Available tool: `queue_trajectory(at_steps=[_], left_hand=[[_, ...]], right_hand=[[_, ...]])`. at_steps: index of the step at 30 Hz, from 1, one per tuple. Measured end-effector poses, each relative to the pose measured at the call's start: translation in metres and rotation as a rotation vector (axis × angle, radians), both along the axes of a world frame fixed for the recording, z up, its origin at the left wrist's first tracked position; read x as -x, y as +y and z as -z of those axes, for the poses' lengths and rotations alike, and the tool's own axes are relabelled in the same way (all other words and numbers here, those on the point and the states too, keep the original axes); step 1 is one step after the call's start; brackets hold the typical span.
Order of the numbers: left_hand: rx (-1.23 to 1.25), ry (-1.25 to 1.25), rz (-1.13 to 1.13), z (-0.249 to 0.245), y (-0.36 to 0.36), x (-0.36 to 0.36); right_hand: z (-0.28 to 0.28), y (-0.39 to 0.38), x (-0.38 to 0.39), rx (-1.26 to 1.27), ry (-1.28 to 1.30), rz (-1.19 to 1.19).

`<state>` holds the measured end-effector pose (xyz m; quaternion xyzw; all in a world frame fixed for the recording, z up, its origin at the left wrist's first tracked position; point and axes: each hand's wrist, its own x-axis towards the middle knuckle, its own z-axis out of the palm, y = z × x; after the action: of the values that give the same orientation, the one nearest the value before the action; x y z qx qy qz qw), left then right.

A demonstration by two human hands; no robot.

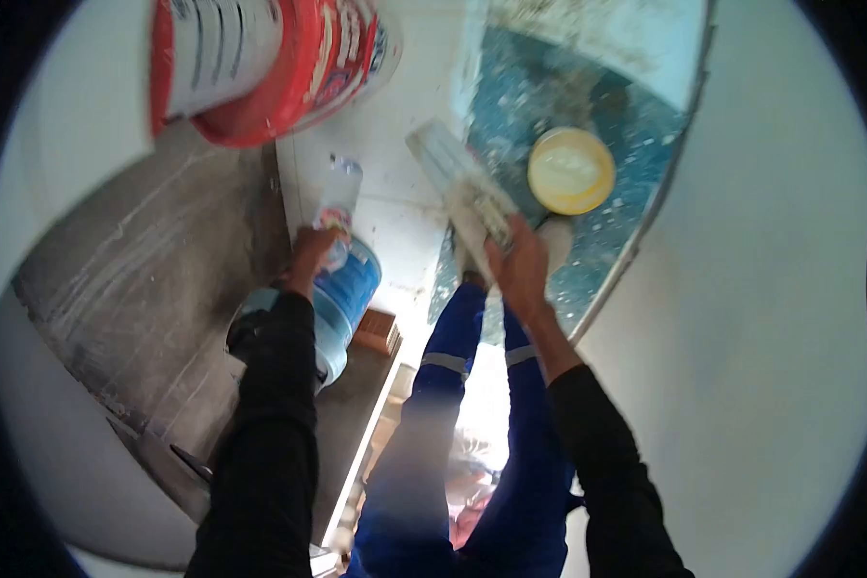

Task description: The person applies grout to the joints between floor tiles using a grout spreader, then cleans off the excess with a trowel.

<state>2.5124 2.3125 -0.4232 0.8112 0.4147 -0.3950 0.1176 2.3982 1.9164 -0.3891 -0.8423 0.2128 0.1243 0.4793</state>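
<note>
My right hand (pixel 522 272) is wrapped round the handle of a long, flat trowel (pixel 448 166), whose blade points up and to the left over the floor. My left hand (pixel 310 252) is closed at a clear plastic bottle (pixel 339 193) with a reddish label, beside a large blue water jug (pixel 342 294). Right of the trowel, a yellow-rimmed tub (pixel 570 171) with pale contents stands on the blue-green speckled floor covering.
Red and white buckets (pixel 323 72) stand at the upper left. A brown board-like surface (pixel 154 279) lies at the left. Near the jug is a reddish brick (pixel 377 330). A pale wall (pixel 742 318) rises on the right.
</note>
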Motion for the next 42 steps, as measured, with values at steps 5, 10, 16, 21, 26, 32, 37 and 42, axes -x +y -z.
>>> queue_trajectory(at_steps=[5, 10, 16, 21, 26, 32, 37, 42], left_hand=[[0.312, 0.076, -0.050, -0.075, -0.083, 0.057], [0.425, 0.187, 0.432, -0.234, -0.209, 0.061], [0.464, 0.081, 0.642, -0.417, -0.295, 0.061], [0.849, 0.072, 0.725, -0.352, -0.281, 0.048], [0.941, 0.530, 0.607, -0.419, -0.285, 0.054], [0.788, 0.654, 1.078, -0.512, -0.318, 0.080], [0.676, 0.642, 1.357, -0.549, -0.348, 0.121], [0.572, 0.600, 1.526, -0.573, -0.353, 0.182]], right_hand=[[-0.151, -0.034, 0.022, 0.044, 0.154, 0.148], [-0.325, -0.073, 0.045, 0.116, 0.167, 0.357], [-0.491, -0.082, 0.118, 0.306, 0.230, 0.237], [-0.577, -0.059, 0.193, 0.342, 0.226, 0.292], [-0.617, -0.034, 0.258, 0.441, 0.201, 0.353], [-0.648, 0.002, 0.326, 0.465, 0.300, 0.489], [-0.661, 0.047, 0.418, 0.454, 0.362, 0.763], [-0.671, 0.109, 0.542, 0.309, 0.396, 1.117]])
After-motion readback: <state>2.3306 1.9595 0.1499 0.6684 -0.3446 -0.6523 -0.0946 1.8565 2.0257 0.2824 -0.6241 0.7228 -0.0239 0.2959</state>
